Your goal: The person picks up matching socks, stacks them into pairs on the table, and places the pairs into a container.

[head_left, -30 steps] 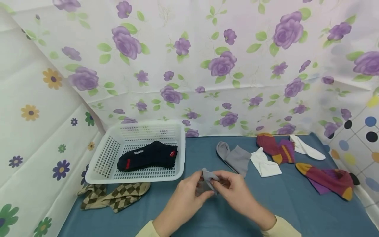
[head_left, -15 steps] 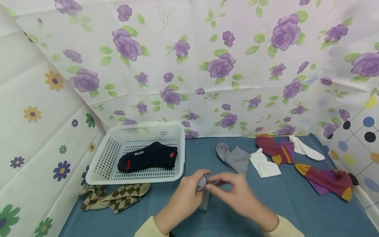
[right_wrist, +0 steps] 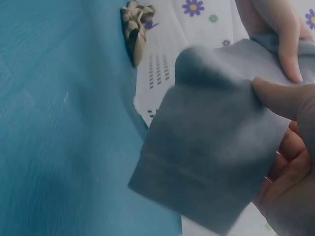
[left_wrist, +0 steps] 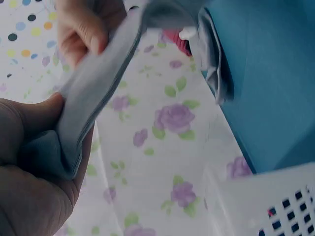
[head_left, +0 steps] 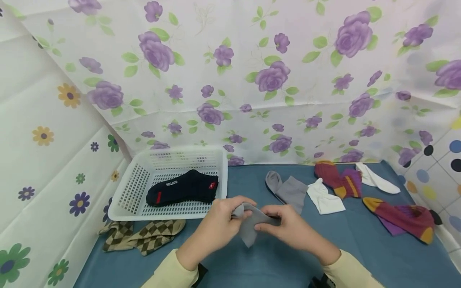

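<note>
Left hand (head_left: 216,228) and right hand (head_left: 288,228) meet at centre, fingers curled in a pinch, thumbs on top, pale yellow sleeves at both wrists.

The grey sock (head_left: 252,224) in my grip is thin, matt, smooth knit cloth. The basket (head_left: 133,192) is glossy white perforated plastic; the black sock (head_left: 181,192) in it is thicker knit. A matt blue cloth covers the worktop (head_left: 360,248). The flowered sheeting (head_left: 252,80) has a slight sheen.

Right of the white basket (head_left: 144,192), you had bare desk (head_left: 245,180); beyond it, a grey sock (head_left: 288,192) blocked passage.
</note>
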### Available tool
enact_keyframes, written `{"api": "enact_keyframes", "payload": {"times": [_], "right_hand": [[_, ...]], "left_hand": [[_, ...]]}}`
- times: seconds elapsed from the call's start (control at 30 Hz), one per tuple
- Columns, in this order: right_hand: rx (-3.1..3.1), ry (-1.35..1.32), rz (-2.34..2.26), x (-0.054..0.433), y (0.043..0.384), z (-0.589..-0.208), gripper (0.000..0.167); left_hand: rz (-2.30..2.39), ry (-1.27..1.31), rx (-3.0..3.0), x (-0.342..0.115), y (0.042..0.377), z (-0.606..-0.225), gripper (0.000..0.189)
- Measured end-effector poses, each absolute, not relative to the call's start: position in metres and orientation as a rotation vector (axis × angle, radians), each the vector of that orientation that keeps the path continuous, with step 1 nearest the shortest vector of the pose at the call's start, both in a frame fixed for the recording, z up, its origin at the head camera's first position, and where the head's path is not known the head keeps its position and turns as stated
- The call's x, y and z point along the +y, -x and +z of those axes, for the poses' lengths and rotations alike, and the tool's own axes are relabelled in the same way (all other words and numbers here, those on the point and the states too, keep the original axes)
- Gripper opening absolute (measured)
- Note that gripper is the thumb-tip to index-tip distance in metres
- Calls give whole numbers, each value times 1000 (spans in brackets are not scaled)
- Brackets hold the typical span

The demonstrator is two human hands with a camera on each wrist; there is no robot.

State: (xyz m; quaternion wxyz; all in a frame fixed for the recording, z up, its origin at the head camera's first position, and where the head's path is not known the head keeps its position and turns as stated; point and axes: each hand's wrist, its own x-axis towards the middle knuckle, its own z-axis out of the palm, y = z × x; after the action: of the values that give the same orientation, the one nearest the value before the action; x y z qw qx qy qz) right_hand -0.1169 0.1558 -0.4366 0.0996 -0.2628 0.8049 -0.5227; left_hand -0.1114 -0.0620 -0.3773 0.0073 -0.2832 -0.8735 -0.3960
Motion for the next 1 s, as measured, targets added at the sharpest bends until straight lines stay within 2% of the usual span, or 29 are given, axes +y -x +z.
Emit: {"api": "enact_keyframes", "payload": {"times": [0.07,0.2,0.67,0.83,1.0], "right_hand": [[2346,767,-1557,161,119,-437,17],[2328,743,-1539,174,125,-440,11],[2382,487,-1374,212,132,-437,21],[2343,334,-1450,222,134,-434,24],[2402,330,-1515,229,134,-434,22]], "left_hand": [[-1229,847,-2715,-66,114,-375,19],[-1238,772,-2691,-74,119,-371,17],[-1280,552,-2693,-98,128,-370,17],[-1256,481,-2769,-106,130,-376,19],[-1259,446,-2822,-111,129,-380,18]]}}
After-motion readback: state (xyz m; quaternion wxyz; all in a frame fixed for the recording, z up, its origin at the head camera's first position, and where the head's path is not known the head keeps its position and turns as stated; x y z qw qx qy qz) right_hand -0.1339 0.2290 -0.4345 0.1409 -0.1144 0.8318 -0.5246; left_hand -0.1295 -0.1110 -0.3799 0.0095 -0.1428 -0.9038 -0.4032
